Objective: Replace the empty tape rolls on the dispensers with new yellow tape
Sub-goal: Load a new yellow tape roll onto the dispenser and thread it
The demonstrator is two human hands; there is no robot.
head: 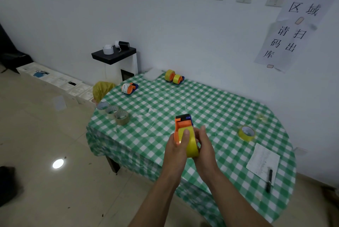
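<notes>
Head view: both forearms reach in from the near edge and the hands meet just above the near-left part of the surface (211, 105). The left hand (176, 150) has its grip wrapped round the orange dispenser (181, 124), thumb on the yellow tape roll (191, 146) sitting in it. The right hand (204, 151) grips the roll's right side. There's open checked cloth ahead, a spare roll (246, 133) well off to the right, and empty rolls (111, 111) by the left edge.

This looks like a packing room in a storeroom. Paper signs (280, 43) hang on the wall (174, 25). White boxes (55, 80) line the floor, and tape rolls (244, 136) sit on a table (211, 102).
</notes>
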